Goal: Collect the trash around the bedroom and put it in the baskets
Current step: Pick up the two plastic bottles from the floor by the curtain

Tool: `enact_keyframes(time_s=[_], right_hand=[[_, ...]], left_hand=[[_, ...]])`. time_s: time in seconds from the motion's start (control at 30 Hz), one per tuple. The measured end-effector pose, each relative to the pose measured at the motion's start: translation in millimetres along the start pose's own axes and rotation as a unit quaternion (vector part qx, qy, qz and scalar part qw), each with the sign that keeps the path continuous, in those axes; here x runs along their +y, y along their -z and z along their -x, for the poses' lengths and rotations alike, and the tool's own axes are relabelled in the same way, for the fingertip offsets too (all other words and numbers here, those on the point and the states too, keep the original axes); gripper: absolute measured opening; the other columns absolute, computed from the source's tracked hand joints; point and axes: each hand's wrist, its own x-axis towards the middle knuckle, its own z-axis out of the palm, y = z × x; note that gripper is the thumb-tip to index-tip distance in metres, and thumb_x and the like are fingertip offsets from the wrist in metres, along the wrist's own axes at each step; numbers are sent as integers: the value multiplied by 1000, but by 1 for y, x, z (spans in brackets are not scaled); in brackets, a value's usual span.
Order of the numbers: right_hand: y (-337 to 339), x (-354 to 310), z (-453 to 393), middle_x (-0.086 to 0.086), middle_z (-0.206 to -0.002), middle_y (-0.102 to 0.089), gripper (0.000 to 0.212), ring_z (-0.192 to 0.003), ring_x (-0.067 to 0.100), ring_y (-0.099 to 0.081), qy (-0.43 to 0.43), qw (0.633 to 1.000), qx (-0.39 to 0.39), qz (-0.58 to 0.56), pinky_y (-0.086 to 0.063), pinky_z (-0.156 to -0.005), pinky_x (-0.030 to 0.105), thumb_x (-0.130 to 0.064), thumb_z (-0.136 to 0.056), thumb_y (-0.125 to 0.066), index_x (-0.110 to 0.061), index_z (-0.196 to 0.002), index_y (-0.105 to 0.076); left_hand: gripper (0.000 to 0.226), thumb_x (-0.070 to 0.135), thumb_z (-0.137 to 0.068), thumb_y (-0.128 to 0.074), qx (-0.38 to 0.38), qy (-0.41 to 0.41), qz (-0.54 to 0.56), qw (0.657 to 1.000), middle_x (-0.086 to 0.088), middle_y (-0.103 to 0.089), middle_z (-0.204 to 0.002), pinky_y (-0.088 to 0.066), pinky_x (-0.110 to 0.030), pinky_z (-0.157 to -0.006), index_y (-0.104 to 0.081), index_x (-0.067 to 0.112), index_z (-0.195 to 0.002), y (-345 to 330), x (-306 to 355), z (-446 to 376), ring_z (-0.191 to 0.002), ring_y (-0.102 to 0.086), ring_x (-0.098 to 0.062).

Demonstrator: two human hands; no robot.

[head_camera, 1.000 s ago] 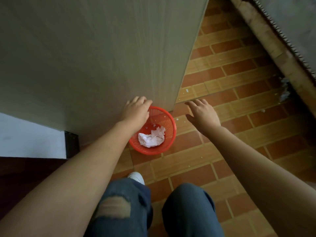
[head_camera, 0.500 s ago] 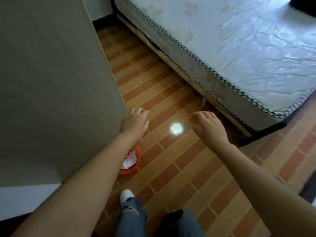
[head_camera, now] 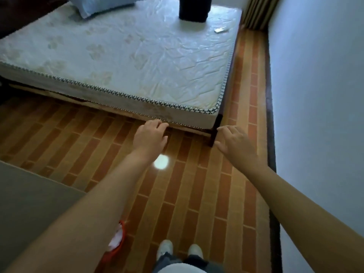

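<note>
Standing between pickups, we are holding the left hand (head_camera: 150, 135) and right hand (head_camera: 233, 141) released and empty; the red basket (head_camera: 118, 244) sits by our feet, so next we are probably seeking more trash.

Bare mattress (head_camera: 126, 62), brick-patterned floor (head_camera: 197, 194)

Brick-pattern tile floor (head_camera: 197, 194) under both hands; red basket (head_camera: 118, 246) with white paper on it, below left forearm, near shoes (head_camera: 165, 251). Bare mattress (head_camera: 137, 56) beyond hands: pillow (head_camera: 98, 4), black bag (head_camera: 194, 8), small flat white object (head_camera: 221, 29) on top.
</note>
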Motion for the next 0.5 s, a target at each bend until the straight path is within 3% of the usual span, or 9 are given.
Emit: enact_keyframes(time_s=[0.23, 0.5], right_hand=[[28, 53, 60, 8, -126, -59, 39, -115, 25, -54, -158, 986, 55, -15, -44, -97, 34, -31, -88, -56, -13, -123, -53], [47, 99, 112, 9, -126, -57, 41, -117, 25, -51, -261, 962, 72, -15, -45, -98, 38, -33, -90, -52, -14, -125, -50]], left_hand=[[43, 28, -93, -50, -18, -139, -23, 990, -6, -51, -135, -37, -37, -104, -47, 16, -134, -8, 72, -33, -127, -45, -24], [43, 28, -91, -51, -32, -208, -26, 977, -8, -53, -133, -38, -38, -100, -48, 15, -132, -19, 140, -48, -124, -47, -27]])
